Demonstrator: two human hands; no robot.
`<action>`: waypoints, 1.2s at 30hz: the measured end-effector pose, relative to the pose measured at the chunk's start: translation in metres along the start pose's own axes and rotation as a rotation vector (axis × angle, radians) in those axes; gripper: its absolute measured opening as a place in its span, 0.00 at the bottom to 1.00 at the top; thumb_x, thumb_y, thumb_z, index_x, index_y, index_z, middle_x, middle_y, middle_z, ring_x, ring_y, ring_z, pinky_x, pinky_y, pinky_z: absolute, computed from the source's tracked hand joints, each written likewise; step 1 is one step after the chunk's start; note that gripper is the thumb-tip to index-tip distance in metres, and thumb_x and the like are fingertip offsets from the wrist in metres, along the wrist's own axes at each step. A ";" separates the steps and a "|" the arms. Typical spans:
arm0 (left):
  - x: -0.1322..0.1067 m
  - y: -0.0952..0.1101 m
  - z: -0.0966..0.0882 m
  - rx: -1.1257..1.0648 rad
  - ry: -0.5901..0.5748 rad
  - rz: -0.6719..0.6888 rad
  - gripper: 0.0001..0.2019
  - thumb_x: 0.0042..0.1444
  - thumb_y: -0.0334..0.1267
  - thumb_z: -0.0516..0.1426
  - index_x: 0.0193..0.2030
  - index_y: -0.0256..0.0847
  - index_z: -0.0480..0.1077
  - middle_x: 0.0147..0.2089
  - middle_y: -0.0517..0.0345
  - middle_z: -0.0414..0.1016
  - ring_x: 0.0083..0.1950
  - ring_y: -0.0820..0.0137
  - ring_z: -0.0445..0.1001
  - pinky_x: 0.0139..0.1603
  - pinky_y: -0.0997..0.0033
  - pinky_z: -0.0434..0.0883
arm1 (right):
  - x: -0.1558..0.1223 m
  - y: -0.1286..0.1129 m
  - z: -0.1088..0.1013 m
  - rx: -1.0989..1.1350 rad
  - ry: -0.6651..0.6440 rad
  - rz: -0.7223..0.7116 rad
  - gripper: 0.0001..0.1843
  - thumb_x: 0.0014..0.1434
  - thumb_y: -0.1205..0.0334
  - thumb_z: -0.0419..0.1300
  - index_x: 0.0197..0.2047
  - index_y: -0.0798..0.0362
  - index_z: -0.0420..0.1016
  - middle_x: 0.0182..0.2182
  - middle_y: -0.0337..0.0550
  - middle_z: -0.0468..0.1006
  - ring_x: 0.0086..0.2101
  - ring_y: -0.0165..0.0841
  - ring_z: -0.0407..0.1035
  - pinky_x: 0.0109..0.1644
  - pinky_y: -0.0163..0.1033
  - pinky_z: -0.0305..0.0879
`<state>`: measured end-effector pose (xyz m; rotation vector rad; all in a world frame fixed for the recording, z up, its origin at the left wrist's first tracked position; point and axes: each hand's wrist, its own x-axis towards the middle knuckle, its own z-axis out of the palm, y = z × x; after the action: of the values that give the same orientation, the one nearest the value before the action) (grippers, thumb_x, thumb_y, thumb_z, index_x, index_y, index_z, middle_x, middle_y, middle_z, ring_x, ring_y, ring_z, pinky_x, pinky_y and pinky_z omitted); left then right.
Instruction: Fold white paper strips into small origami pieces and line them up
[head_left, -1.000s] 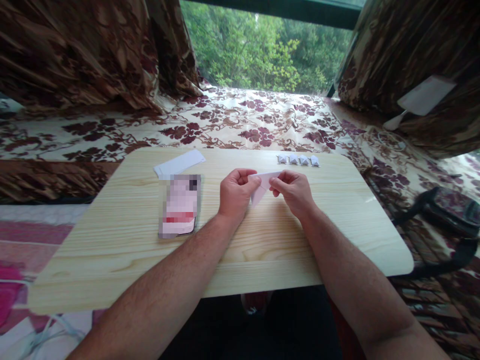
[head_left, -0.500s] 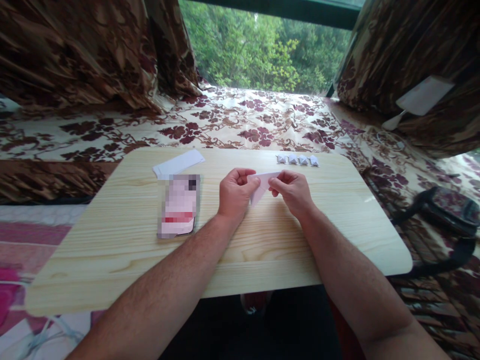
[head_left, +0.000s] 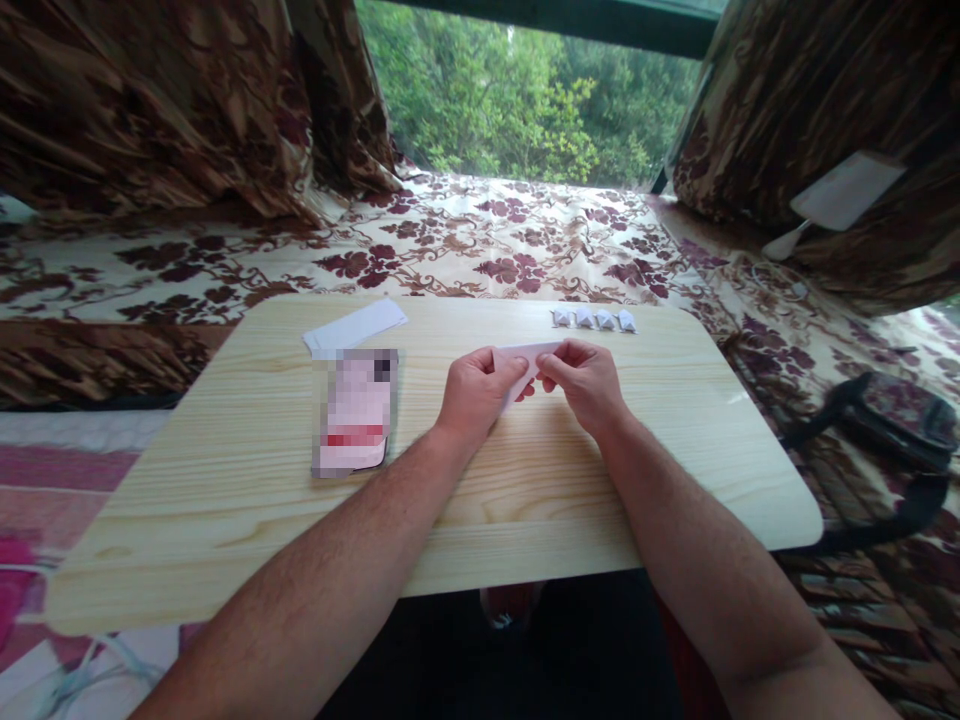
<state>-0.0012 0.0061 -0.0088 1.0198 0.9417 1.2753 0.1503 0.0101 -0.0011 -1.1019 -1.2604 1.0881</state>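
head view | L hand [head_left: 474, 392] + R hand [head_left: 585, 380] both pinched on folded white paper [head_left: 525, 356], held between them just above wooden table [head_left: 600, 480] mid | 4 small folded pieces [head_left: 594, 319] in row at far edge, R of ctr | paper strips [head_left: 356, 327] far L, touching phone [head_left: 352, 412]

Soft daylight came from the window [head_left: 525, 100] at top centre, lighting the table [head_left: 247, 470] evenly, with faint shadows under the left hand [head_left: 480, 392] and right hand [head_left: 586, 382]. Curtains [head_left: 150, 100] in the upper corners were dim, the edges bowed by the wide lens, and a pixelated patch [head_left: 354, 412] sat left of centre.
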 end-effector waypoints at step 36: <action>-0.001 0.003 0.002 0.061 0.022 0.040 0.12 0.49 0.43 0.66 0.31 0.34 0.76 0.26 0.55 0.78 0.25 0.71 0.74 0.27 0.71 0.70 | 0.000 -0.002 0.001 -0.053 -0.029 0.015 0.15 0.53 0.55 0.69 0.22 0.55 0.73 0.17 0.37 0.73 0.19 0.26 0.63 0.25 0.34 0.56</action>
<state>-0.0006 0.0051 -0.0052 1.0781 0.9864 1.3003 0.1492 0.0100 0.0006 -1.1405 -1.3122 1.0902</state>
